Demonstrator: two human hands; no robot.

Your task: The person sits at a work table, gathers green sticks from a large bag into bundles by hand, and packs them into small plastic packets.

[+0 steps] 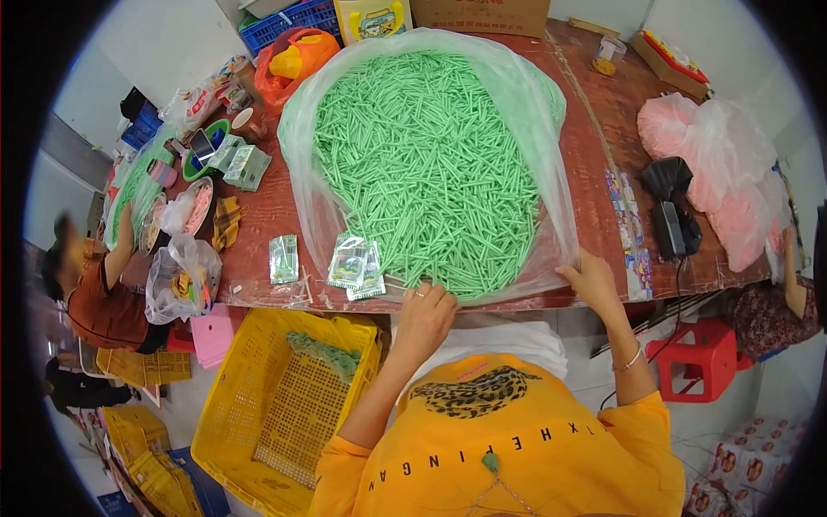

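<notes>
Nearest the camera was an orange shirt [517,448] with dark lettering, just below a red-brown table [263,211]. On that table a large clear bag [301,164] lay open, heaped with thin green sticks [431,164]. At eight o'clock from the left hand [425,315], a yellow crate [226,405] held a little green material [326,355], too small to identify. At two o'clock from the right hand [593,281], a see-through sack [745,164] held something pink.

The heap lay at twelve o'clock from the left hand and ten o'clock from the right. The left fingers were curled at its near edge; whether they gripped a stick could not be told. The right thumb and fingers pinched the bag's rim.

The sticks lay crisscrossed, their long axes running all round the dial. At ten o'clock from the left hand, two printed packets [348,262] overlapped, the upper one's long axis tilted towards one o'clock.
</notes>
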